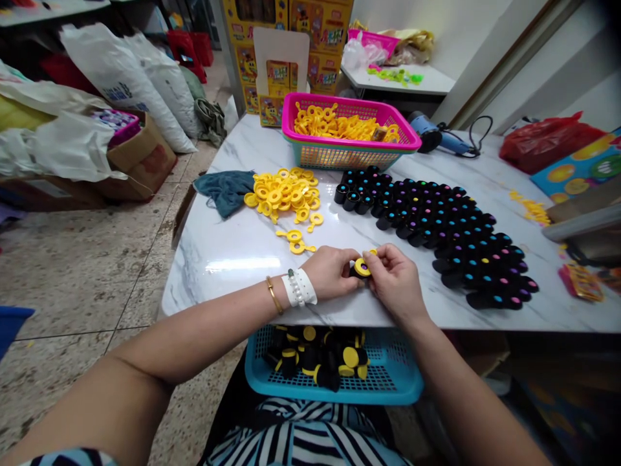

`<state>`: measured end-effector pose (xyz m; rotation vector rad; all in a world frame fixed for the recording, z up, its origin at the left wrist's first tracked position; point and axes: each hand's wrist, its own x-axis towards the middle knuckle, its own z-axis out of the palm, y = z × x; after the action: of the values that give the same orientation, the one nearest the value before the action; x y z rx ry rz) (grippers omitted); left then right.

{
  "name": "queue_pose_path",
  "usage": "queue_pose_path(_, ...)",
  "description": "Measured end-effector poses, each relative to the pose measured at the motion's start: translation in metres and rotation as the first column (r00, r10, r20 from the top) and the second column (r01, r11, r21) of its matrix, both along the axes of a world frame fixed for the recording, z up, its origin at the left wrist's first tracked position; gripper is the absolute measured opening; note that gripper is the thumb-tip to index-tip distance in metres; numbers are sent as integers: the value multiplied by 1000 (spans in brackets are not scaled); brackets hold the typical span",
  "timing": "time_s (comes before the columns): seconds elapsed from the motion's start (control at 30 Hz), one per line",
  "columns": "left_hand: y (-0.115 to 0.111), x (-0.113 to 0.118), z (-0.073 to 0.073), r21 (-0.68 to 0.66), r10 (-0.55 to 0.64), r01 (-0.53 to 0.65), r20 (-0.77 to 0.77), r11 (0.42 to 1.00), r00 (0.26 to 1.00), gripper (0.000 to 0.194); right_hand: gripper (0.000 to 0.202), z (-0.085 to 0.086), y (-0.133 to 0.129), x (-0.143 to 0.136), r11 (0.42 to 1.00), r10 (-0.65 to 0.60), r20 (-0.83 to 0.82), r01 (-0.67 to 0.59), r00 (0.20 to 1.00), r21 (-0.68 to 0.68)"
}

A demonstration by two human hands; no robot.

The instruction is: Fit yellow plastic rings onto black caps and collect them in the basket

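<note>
Nearest to the camera was the striped clothing of the person, and just beyond it stood a blue basket, below the front edge of the white table, with black cups with yellow tops lying in it at many angles. Over the table, near this edge, the left hand was grasping a small black cup between thumb and fingers, and the right hand was pinching the yellow ring which lay against the cup's end (a purple spot showed through its hole). Further in, to the left, there was a loose pile of yellow ring pieces, touching a dark cloth. To the right, many black cups with coloured dots stood close together. Behind both groups, a pink basket contained more yellow pieces.
</note>
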<state>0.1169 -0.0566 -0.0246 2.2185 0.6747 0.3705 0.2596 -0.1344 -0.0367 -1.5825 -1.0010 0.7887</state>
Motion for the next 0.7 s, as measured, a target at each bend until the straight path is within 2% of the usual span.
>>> queue_pose_path(0.17,4,-5,6,-70,-39,40,13,997,999,32,25,-3,-2,-2,999,-25,95,21,995,40)
queue_pose_path(0.27,6,-6,6,-109,-74,76,14,991,997,31,25,-3,-2,-1,999,-12,48,10,999,35)
queue_pose_path(0.4,5,-2,1,-98,-39,39,4,994,999,26,25,0,-4,1,997,-29,-42,32,999,73)
queue_pose_path(0.57,3,2,-4,-87,-6,8,29,996,1000,27,27,2,-6,2,1000,-7,-66,9,998,30)
queue_pose_path(0.7,3,2,-6,-87,6,-3,33,996,999,30,28,1,-6,2,999,-37,-67,39,997,26)
